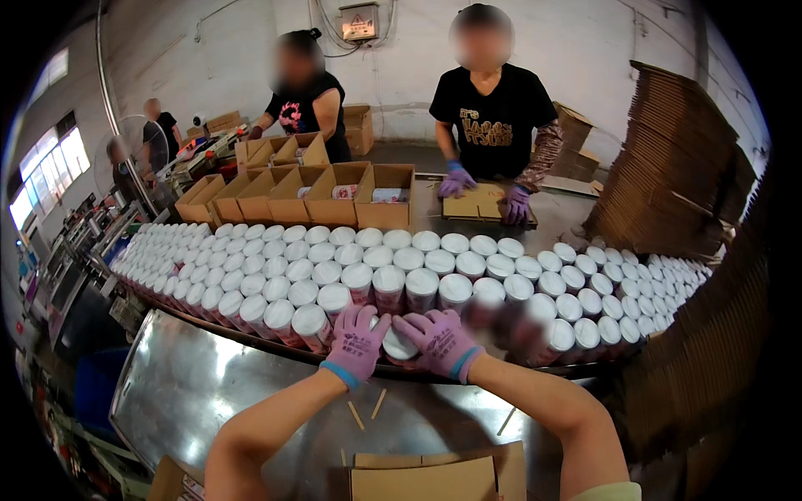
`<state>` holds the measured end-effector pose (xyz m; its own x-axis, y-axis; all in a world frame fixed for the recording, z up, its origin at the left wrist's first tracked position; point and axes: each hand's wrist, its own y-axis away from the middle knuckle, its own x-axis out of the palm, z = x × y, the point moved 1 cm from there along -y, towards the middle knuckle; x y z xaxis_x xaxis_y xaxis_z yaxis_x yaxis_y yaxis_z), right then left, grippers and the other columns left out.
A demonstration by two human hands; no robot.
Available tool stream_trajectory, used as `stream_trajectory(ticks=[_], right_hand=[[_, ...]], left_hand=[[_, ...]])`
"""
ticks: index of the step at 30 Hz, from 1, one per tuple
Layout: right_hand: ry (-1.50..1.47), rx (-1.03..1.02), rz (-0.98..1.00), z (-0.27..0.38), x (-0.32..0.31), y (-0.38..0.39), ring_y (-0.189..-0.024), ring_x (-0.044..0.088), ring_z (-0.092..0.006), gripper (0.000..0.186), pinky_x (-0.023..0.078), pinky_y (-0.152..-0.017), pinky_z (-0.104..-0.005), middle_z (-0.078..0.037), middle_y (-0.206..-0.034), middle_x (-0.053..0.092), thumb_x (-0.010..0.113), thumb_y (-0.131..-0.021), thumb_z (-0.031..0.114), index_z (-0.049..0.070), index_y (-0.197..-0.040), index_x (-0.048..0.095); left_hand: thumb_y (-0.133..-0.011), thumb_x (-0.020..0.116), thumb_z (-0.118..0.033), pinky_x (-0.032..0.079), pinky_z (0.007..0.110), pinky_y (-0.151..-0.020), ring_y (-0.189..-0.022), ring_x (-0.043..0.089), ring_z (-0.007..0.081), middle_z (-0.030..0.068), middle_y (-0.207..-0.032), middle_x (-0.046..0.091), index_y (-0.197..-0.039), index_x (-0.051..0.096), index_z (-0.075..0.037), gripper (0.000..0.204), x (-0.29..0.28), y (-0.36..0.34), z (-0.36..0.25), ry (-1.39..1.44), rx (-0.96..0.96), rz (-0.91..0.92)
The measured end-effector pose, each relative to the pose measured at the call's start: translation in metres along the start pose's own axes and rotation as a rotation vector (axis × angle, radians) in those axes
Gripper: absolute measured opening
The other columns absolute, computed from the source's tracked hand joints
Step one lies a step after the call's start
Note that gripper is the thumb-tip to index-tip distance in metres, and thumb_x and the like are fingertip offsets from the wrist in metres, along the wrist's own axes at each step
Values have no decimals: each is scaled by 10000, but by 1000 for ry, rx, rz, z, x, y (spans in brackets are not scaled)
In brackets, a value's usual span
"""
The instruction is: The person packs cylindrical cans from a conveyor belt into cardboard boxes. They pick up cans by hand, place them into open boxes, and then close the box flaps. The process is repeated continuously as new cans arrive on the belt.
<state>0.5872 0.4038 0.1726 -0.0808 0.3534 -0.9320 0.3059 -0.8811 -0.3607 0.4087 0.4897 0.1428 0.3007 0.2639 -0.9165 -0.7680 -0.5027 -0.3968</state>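
Rows of cylindrical cans with white lids and pink-red printed sides (388, 280) stand upright, packed close together, across the bench in front of me. At their near edge, my left hand (356, 342), in a pink-purple glove with a blue cuff, curls against a can. My right hand (439, 341), gloved alike, wraps over the side of a white-lidded can (400, 346) between the two hands. The thumbs nearly meet above that can, and the gloves hide part of it. Both forearms reach in from below over a shiny metal table (242, 380).
Close to me lies a cardboard box (424, 483) with flaps. Thin strips (378, 404) lie on the metal. Open cartons (338, 209) line the far side; a person (493, 108) there handles flat cardboard (476, 207). Stacked cardboard (668, 167) rises at the right.
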Motion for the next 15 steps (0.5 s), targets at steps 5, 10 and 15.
stream_trajectory(ticks=[5, 10, 15], right_hand=[[-101, -122, -56, 14, -44, 38, -955, 575, -200, 768, 426, -791, -404, -17, -1109, 575, 762, -637, 422, 160, -1304, 485], [-782, 255, 1093, 45, -69, 85, -1179, 510, -308, 799, 400, -982, -376, -115, -1337, 510, 550, -831, 613, 151, -1450, 345], [-1345, -571, 959, 82, -14, 142, -1226, 479, -249, 612, 359, -1018, -351, -81, -1378, 483, 359, -968, 523, 152, -1453, 320]], left_hand=[[-657, 736, -281, 341, 475, -973, -1147, 424, 340, 127, -1140, 470, -1239, 524, -114, 642, -70, 33, -36, 165, 49, -2], [-792, 647, -572, 419, 380, -918, -1047, 523, 295, 139, -1132, 549, -1195, 573, -67, 650, -82, 83, -64, 768, -84, 860], [-903, 455, -631, 448, 301, -875, -1019, 556, 201, 94, -1094, 608, -1164, 597, -27, 673, -57, 107, -107, 955, 198, 1620]])
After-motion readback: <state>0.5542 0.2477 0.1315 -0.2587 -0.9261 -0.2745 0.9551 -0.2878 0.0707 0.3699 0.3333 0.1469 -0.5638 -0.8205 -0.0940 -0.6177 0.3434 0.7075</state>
